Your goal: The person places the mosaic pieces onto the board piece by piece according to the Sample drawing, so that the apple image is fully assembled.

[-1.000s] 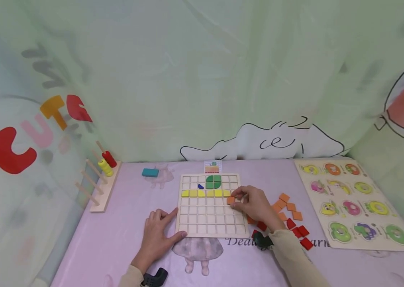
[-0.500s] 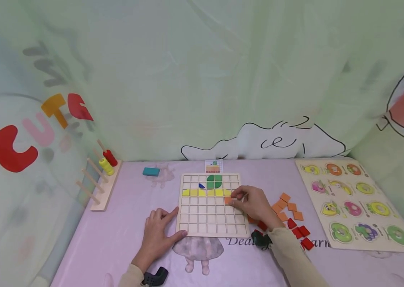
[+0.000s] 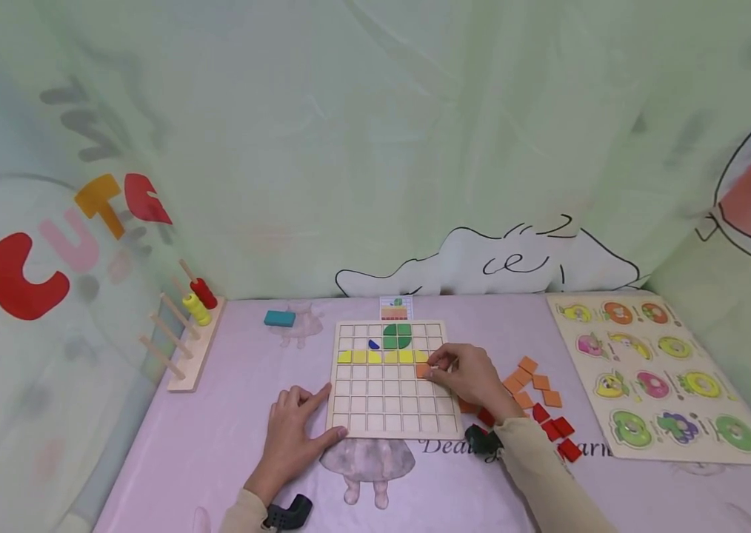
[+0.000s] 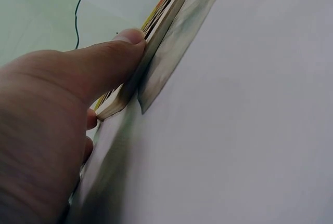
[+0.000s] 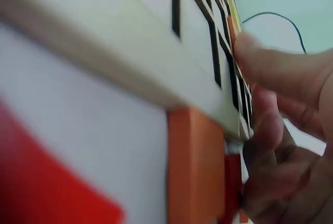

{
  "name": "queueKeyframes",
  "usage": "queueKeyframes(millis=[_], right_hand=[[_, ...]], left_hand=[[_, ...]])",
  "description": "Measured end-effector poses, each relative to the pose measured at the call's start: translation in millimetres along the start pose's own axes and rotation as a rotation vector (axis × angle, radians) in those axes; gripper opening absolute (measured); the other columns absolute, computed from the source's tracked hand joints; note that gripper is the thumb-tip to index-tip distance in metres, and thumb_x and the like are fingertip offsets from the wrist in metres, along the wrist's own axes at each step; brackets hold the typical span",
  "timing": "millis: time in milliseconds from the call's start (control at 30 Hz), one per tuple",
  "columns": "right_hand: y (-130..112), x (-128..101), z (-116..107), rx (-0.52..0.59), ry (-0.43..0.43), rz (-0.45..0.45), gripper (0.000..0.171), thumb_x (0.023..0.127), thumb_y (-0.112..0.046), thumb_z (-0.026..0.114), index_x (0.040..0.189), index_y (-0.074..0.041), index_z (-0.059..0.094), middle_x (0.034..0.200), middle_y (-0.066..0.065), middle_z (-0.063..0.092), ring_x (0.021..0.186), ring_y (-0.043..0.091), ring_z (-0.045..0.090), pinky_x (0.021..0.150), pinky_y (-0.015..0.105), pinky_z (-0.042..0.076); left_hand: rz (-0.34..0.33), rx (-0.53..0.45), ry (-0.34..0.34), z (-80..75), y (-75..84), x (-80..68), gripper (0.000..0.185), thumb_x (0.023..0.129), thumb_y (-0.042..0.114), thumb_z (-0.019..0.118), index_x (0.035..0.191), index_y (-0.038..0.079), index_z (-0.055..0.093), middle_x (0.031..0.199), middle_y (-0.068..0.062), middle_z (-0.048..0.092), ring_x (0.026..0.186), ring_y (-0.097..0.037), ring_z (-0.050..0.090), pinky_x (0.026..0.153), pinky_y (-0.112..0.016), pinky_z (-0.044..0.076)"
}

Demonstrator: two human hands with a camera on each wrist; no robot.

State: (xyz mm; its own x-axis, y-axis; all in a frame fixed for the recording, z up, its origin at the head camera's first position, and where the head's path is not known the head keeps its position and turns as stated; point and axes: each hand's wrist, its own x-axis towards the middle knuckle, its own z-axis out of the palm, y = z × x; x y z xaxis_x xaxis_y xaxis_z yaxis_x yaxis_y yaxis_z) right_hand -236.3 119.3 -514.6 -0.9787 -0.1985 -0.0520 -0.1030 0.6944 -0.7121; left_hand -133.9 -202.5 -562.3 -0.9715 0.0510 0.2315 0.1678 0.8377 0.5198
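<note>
In the head view my right hand [image 3: 465,374] pinches an orange square tile [image 3: 422,371] between thumb and fingers. The tile lies at the wooden grid board [image 3: 366,406], under the right end of a row of yellow pieces [image 3: 374,357]. The right wrist view shows the thumb [image 5: 260,60] against the orange tile's edge. My left hand [image 3: 294,437] touches the board's lower left corner, thumb on the front edge and index finger at the left side. Green quarter-round pieces [image 3: 397,337] and a small blue piece [image 3: 373,344] sit in the upper cells.
Loose orange tiles [image 3: 523,377] and red tiles [image 3: 562,426] lie right of the board. A pattern card [image 3: 395,308] is behind it. A fruit puzzle board [image 3: 647,414] stands far right, a peg stand [image 3: 189,363] far left, and a teal block [image 3: 279,318] at the back.
My right hand has moved slightly left with the orange tile, bringing it closer under the yellow row's right end. The left hand has stayed at the board's corner.
</note>
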Motion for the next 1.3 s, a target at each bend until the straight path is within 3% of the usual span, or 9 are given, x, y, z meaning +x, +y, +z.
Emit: queueKeyframes(millis=[200, 400, 600, 767, 967, 1133, 1300], right_hand=[[11, -2, -24, 0.037, 0.032, 0.039, 0.028, 0.096, -0.024, 0.08, 0.116, -0.006, 0.075, 0.092, 0.007, 0.068, 0.081, 0.02, 0.059, 0.065, 0.027, 0.05], [30, -7, -53, -0.034, 0.113, 0.128, 0.036, 0.1, -0.025, 0.073, 0.13, -0.005, 0.068, 0.112, 0.017, 0.068, 0.096, 0.029, 0.062, 0.076, 0.034, 0.057], [46, -4, -53, -0.045, 0.039, 0.153, 0.052, 0.098, -0.029, 0.076, 0.143, -0.007, 0.061, 0.129, 0.022, 0.064, 0.114, 0.037, 0.059, 0.085, 0.04, 0.061], [48, 0, -44, -0.061, -0.009, 0.133, 0.039, 0.096, -0.028, 0.079, 0.127, -0.006, 0.068, 0.118, 0.018, 0.066, 0.105, 0.032, 0.059, 0.081, 0.037, 0.06], [37, -4, -44, -0.044, 0.016, 0.127, 0.026, 0.096, -0.022, 0.079, 0.112, -0.005, 0.067, 0.1, 0.012, 0.067, 0.092, 0.026, 0.06, 0.078, 0.033, 0.055], [32, -5, -42, 0.035, 0.07, 0.122, 0.026, 0.1, -0.023, 0.073, 0.118, -0.006, 0.068, 0.103, 0.011, 0.069, 0.093, 0.025, 0.061, 0.075, 0.031, 0.054], [28, -6, -32, 0.135, 0.03, 0.091, 0.033, 0.1, -0.02, 0.067, 0.132, -0.011, 0.067, 0.102, 0.009, 0.072, 0.085, 0.023, 0.062, 0.066, 0.03, 0.053]], left_hand=[[-0.015, -0.008, -0.011, 0.0, -0.5, 1.0, 0.079, 0.079, 0.056, 0.088, 0.146, 0.021, 0.067, 0.103, 0.004, 0.051, 0.092, -0.011, 0.036, 0.083, -0.034, 0.033], [-0.025, 0.005, -0.024, 0.5, -2.0, 0.8, 0.08, 0.08, 0.061, 0.086, 0.147, 0.022, 0.066, 0.104, 0.004, 0.051, 0.093, -0.011, 0.036, 0.083, -0.034, 0.032], [-0.016, 0.004, -0.004, -0.2, -2.4, -0.5, 0.079, 0.079, 0.058, 0.087, 0.146, 0.021, 0.067, 0.103, 0.004, 0.051, 0.093, -0.011, 0.036, 0.083, -0.034, 0.032], [-0.008, 0.012, 0.004, 1.6, -1.6, 0.0, 0.078, 0.079, 0.057, 0.088, 0.145, 0.022, 0.067, 0.103, 0.006, 0.051, 0.093, -0.009, 0.036, 0.083, -0.032, 0.032], [-0.018, 0.004, -0.012, 1.2, 0.2, 1.5, 0.078, 0.079, 0.058, 0.088, 0.146, 0.022, 0.067, 0.103, 0.005, 0.05, 0.093, -0.01, 0.035, 0.083, -0.033, 0.032], [-0.03, 0.003, -0.028, 0.8, 0.1, 2.5, 0.079, 0.08, 0.059, 0.086, 0.147, 0.022, 0.066, 0.103, 0.004, 0.05, 0.093, -0.011, 0.035, 0.083, -0.034, 0.032], [-0.037, -0.002, -0.032, 0.0, -0.3, 1.6, 0.079, 0.08, 0.058, 0.087, 0.147, 0.022, 0.066, 0.104, 0.004, 0.05, 0.094, -0.01, 0.036, 0.084, -0.034, 0.033]])
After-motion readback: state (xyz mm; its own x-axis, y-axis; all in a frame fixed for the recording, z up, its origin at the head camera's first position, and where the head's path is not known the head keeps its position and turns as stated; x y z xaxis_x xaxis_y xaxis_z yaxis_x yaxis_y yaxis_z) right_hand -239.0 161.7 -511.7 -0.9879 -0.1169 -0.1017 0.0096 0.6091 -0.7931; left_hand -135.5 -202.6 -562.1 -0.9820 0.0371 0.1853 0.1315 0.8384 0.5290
